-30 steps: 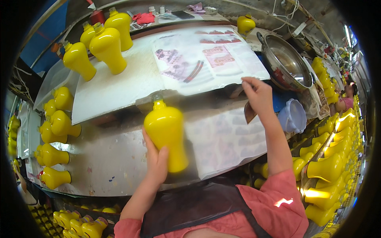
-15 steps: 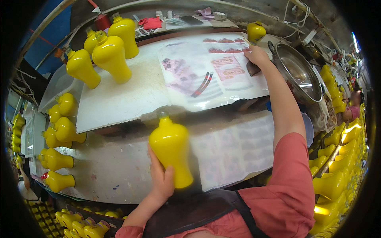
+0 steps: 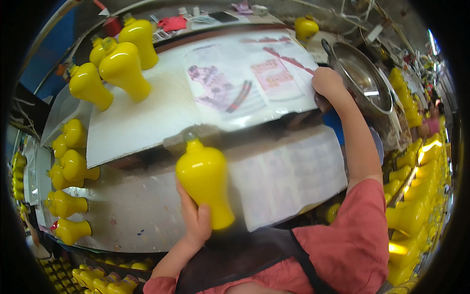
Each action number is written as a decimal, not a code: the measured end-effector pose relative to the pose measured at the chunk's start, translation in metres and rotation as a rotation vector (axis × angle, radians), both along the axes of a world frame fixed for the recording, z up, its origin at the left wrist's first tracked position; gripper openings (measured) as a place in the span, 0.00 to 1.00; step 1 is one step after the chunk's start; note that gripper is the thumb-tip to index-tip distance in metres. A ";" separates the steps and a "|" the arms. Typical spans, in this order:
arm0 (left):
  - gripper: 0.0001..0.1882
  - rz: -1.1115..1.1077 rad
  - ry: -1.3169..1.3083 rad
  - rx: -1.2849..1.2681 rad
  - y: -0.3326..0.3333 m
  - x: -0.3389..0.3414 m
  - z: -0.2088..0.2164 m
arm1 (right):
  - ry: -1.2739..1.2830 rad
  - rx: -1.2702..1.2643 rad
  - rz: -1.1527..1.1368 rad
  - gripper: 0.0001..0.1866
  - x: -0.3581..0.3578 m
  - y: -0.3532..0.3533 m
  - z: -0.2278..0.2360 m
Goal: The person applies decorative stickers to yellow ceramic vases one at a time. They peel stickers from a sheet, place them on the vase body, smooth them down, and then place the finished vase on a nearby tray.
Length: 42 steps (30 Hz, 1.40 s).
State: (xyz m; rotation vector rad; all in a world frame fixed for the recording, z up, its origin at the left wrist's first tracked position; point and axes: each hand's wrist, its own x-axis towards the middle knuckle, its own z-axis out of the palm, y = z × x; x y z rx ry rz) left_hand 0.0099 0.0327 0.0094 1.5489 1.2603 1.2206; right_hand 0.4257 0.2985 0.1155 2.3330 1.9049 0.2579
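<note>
My left hand [image 3: 197,220] is closed round the lower part of a glossy yellow vase-shaped bottle [image 3: 203,169], which stands upright in front of my apron with a clear neck on top. My right arm reaches forward over the raised board. Pinched in my right hand [image 3: 329,84] is the end of a thin red patterned strip [image 3: 290,61], which slants across a printed decal sheet [image 3: 279,90]. A dark flat piece [image 3: 321,102] shows under the same hand; whether it is held I cannot make out. Pink and purple prints and a dark curved band lie on the sheet.
Several yellow bottles [image 3: 120,68] stand at the board's far left, and others [image 3: 71,203] lie along the left edge. A metal basin [image 3: 360,73] sits right of my right hand. Pale printed sheets [image 3: 293,176] lie nearer me. One bottle [image 3: 306,28] stands far right.
My right hand has drawn back toward me and slightly right, and a red strip now slants from the far prints to it. The bottle stays in my left hand; the whole view has shifted slightly.
</note>
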 end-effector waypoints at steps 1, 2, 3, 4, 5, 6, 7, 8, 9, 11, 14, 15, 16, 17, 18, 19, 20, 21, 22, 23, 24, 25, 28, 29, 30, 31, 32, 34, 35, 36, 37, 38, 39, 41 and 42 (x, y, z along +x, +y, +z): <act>0.47 0.019 -0.026 -0.019 -0.002 0.001 0.000 | -0.006 -0.003 0.015 0.15 0.000 -0.018 -0.002; 0.47 0.034 -0.050 -0.041 -0.003 0.002 0.000 | -0.022 -0.021 0.076 0.15 0.001 -0.031 -0.003; 0.48 0.048 -0.074 -0.059 -0.003 0.004 0.000 | 0.004 0.002 0.113 0.16 0.003 -0.044 -0.004; 0.48 0.026 -0.196 -0.094 -0.005 0.007 -0.001 | 0.009 -0.019 0.117 0.16 0.005 -0.053 -0.005; 0.48 0.051 -0.138 -0.080 -0.005 0.007 -0.001 | 0.053 -0.015 0.135 0.16 0.008 -0.060 -0.006; 0.48 0.061 -0.099 -0.064 -0.003 0.007 -0.001 | 0.049 -0.019 0.112 0.15 0.010 -0.065 -0.007; 0.48 0.080 -0.074 -0.051 -0.002 0.007 -0.002 | 0.084 0.007 0.138 0.15 0.012 -0.068 -0.008; 0.48 0.082 -0.055 -0.050 -0.002 0.006 -0.002 | 0.117 0.017 0.114 0.15 0.013 -0.071 -0.009; 0.48 0.081 -0.012 -0.031 -0.001 0.005 -0.002 | 0.114 0.029 0.105 0.15 0.015 -0.074 -0.011; 0.47 0.093 0.044 0.010 0.000 0.003 -0.004 | 0.127 0.096 0.129 0.15 0.014 -0.084 -0.016; 0.45 0.057 -0.070 -0.095 -0.001 0.001 -0.005 | 0.098 0.152 0.156 0.20 0.011 -0.107 -0.027; 0.45 0.045 -0.068 -0.078 0.000 0.000 -0.006 | 0.148 0.233 0.177 0.20 0.009 -0.116 -0.030; 0.44 0.029 -0.076 -0.069 0.001 0.000 -0.007 | 0.172 0.262 0.180 0.22 0.008 -0.121 -0.033; 0.44 0.010 -0.085 -0.061 0.002 0.001 -0.007 | 0.195 0.292 0.181 0.23 0.007 -0.126 -0.035; 0.44 0.012 -0.102 -0.066 0.002 0.001 -0.007 | 0.198 0.296 0.167 0.24 0.006 -0.129 -0.037; 0.44 0.012 -0.118 -0.073 0.003 0.000 -0.007 | 0.202 0.300 0.150 0.24 0.005 -0.131 -0.039; 0.44 0.020 -0.135 -0.083 0.003 0.000 -0.007 | 0.202 0.323 0.130 0.24 0.005 -0.132 -0.041; 0.44 0.022 -0.107 -0.085 0.003 0.000 -0.007 | 0.191 0.321 0.129 0.25 0.005 -0.133 -0.044; 0.44 0.025 -0.080 -0.087 0.003 -0.001 -0.007 | 0.175 0.338 0.124 0.25 0.005 -0.134 -0.047; 0.43 0.026 -0.052 -0.092 0.002 -0.001 -0.007 | 0.164 0.334 0.118 0.25 0.006 -0.134 -0.050; 0.44 0.033 -0.028 -0.073 0.002 0.000 -0.007 | 0.201 0.399 0.116 0.19 0.008 -0.134 -0.054; 0.44 0.040 -0.004 -0.054 0.002 -0.001 -0.007 | 0.319 0.457 0.039 0.17 0.011 -0.134 -0.058; 0.44 0.100 -0.142 -0.124 0.000 0.004 -0.009 | 0.711 0.582 -0.156 0.25 0.019 -0.128 -0.069; 0.44 0.113 -0.106 -0.084 0.000 0.005 -0.010 | 0.887 0.491 -0.231 0.31 0.023 -0.123 -0.070; 0.44 0.108 -0.078 -0.041 -0.001 0.005 -0.009 | 1.124 0.432 -0.309 0.32 0.024 -0.118 -0.072; 0.44 0.103 -0.070 -0.035 0.000 0.005 -0.009 | 1.328 0.391 -0.441 0.34 0.025 -0.113 -0.072; 0.44 0.097 -0.080 -0.038 0.000 0.004 -0.008 | 1.526 0.422 -0.453 0.32 0.025 -0.109 -0.072; 0.44 0.091 -0.027 -0.050 0.000 0.003 -0.005 | 1.736 0.411 -0.479 0.31 0.023 -0.104 -0.070; 0.44 0.088 -0.010 -0.061 0.000 0.002 -0.004 | 1.853 0.380 -0.500 0.31 0.022 -0.102 -0.069; 0.44 0.082 -0.014 -0.064 -0.001 0.001 -0.002 | 1.861 0.402 -0.528 0.31 0.021 -0.101 -0.069; 0.45 0.077 -0.020 -0.065 -0.001 0.002 -0.001 | 1.899 0.382 -0.530 0.31 0.021 -0.102 -0.068; 0.45 0.076 -0.040 -0.072 -0.002 0.002 0.000 | 1.909 0.387 -0.527 0.28 0.021 -0.102 -0.068; 0.46 0.085 -0.009 -0.060 -0.005 0.002 0.001 | 1.891 0.394 -0.533 0.26 0.022 -0.103 -0.069; 0.48 0.105 0.027 -0.052 -0.012 0.006 0.001 | 1.883 0.396 -0.525 0.24 0.028 -0.104 -0.071; 0.48 0.110 0.125 -0.014 -0.014 0.008 0.000 | 1.866 0.384 -0.487 0.18 0.032 -0.106 -0.072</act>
